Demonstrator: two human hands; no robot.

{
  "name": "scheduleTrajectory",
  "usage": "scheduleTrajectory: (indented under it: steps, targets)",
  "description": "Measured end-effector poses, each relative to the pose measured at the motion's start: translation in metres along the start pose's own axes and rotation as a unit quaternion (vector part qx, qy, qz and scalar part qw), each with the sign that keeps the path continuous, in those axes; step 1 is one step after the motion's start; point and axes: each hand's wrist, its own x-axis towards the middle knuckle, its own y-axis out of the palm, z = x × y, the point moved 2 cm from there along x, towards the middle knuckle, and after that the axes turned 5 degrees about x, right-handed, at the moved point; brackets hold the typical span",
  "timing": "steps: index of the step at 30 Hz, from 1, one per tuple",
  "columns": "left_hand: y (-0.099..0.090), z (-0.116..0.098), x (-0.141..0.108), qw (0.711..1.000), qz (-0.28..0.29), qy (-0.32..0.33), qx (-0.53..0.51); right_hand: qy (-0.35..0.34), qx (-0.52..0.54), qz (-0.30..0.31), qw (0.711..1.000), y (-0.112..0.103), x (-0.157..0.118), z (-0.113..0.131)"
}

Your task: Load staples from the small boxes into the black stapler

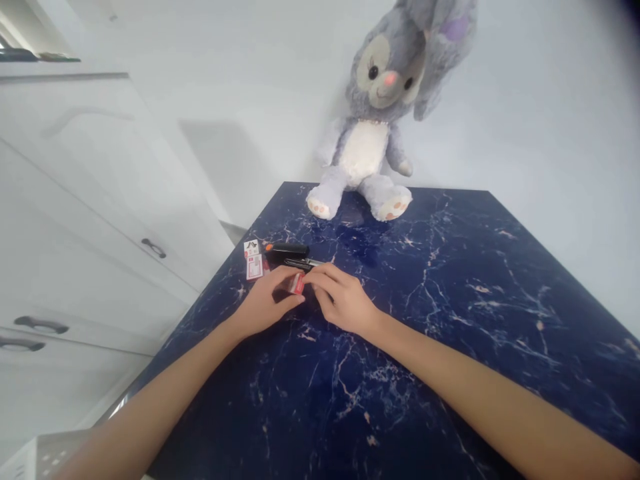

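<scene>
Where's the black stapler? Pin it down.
In the head view, the black stapler lies on the blue marble table, left of centre, just beyond both hands, beside small red-and-white boxes.

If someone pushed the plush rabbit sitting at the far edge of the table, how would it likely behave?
The plush rabbit would probably tip rather than slide: it sits upright on the table with a large head above a narrower body. It looks soft and light, so it would likely flop. Its fuzzy fabric seems unlikely to be slippery.

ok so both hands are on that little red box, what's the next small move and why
Probably pull the small red box open: the left hand grips it from the side and the right hand pinches its end, with the black stapler lying just behind on the table.
</scene>
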Motion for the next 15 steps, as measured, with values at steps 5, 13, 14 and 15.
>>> scheduleTrajectory:
  steps: [5, 13, 14, 15]
  targets:
    - [-0.0071, -0.0028, 0.0007, 0.989, -0.087, 0.028, 0.116, -0.015, -0.029, 0.025, 0.999, 0.0028, -0.0018, 0.0017]
    - [-0.0061, -0.0043, -0.002, 0.977, -0.144, 0.074, 0.14, 0.015, -0.057, 0.076, 0.995, 0.0061, -0.0013, 0.002]
    - [-0.0054, -0.0041, -0.0022, 0.975, -0.148, 0.078, 0.145, 0.018, -0.058, 0.081, 0.995, 0.0068, -0.0015, 0.0017]
    - [-0.0049, -0.0038, -0.0021, 0.974, -0.15, 0.079, 0.151, 0.019, -0.061, 0.087, 0.994, 0.0075, -0.0017, 0.0012]
